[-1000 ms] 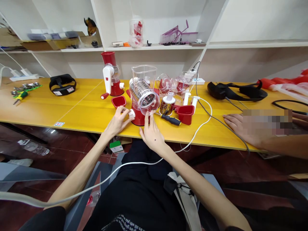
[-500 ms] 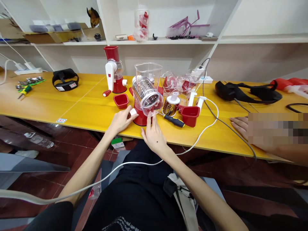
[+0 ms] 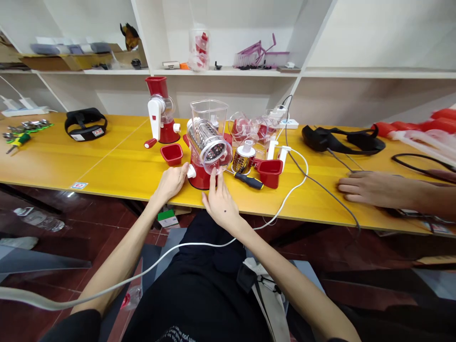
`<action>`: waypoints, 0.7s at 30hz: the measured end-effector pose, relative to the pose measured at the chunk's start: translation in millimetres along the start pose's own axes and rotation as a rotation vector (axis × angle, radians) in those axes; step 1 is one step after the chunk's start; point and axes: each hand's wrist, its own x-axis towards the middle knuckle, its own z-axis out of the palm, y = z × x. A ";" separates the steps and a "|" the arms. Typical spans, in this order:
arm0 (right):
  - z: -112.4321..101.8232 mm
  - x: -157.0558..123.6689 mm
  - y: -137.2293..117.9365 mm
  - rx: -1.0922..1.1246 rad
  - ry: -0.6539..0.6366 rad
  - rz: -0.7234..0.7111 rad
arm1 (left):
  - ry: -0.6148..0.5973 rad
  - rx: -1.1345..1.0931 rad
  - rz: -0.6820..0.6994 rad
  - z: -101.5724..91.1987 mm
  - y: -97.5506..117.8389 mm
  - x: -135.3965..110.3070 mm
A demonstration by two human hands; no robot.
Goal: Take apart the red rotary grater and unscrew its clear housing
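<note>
left hand (image 3: 172, 182): curled, back upward | right hand (image 3: 221, 204): back upward, two fingers (image 3: 213, 183) extended | forearms (image 3: 121, 251) angled inward

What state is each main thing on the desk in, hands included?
Front grater: upright, metal drum inside its clear housing
Left hand: curled at the white knob, grip unclear
Right hand: open, extended to the housing's lower front
Rear grater: upright, crank attached
Loose drum: standing on end
Screwdriver: lying down
Left red cup: open end up
</note>
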 end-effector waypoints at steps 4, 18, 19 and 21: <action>2.1 -0.4 1.1 0.003 0.021 -0.009 | -0.020 -0.198 -0.002 0.6 -2.8 1.7; -1.3 1.3 -1.4 0.009 -0.014 -0.006 | -0.009 -0.175 0.065 -3.3 0.6 -0.9; -1.7 1.2 -1.6 0.012 -0.010 -0.009 | 0.001 -0.178 0.066 -3.9 0.9 -0.5; -2.8 1.0 -1.9 0.012 -0.012 -0.005 | 0.019 -0.166 0.052 -5.2 2.2 0.1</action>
